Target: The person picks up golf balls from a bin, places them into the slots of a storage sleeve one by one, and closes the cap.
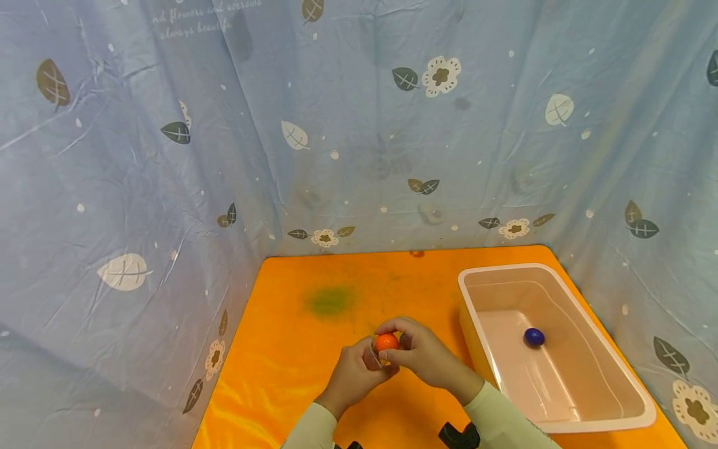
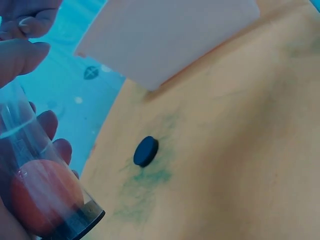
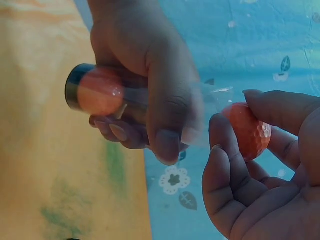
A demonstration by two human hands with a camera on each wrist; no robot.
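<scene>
My left hand [image 1: 356,377] grips a clear tube [image 2: 27,132] with a black cap [image 3: 75,87] on its far end. Inside, against that cap, lies one orange ball [image 3: 100,92]. Between the thumb and fingers of my right hand [image 1: 429,355] is a second, dimpled orange golf ball [image 3: 252,132], right at the tube's open mouth. Both hands are close together over the front middle of the table. A loose black disc-shaped cap [image 2: 146,151] shows on the tabletop in the left wrist view.
To the right stands a pale pink plastic bin [image 1: 611,426], with a dark blue ball [image 1: 534,337] on its floor. An orange cloth [image 1: 314,274] with a green stain covers the table. Blue patterned curtains [image 1: 364,125] enclose the back and both sides.
</scene>
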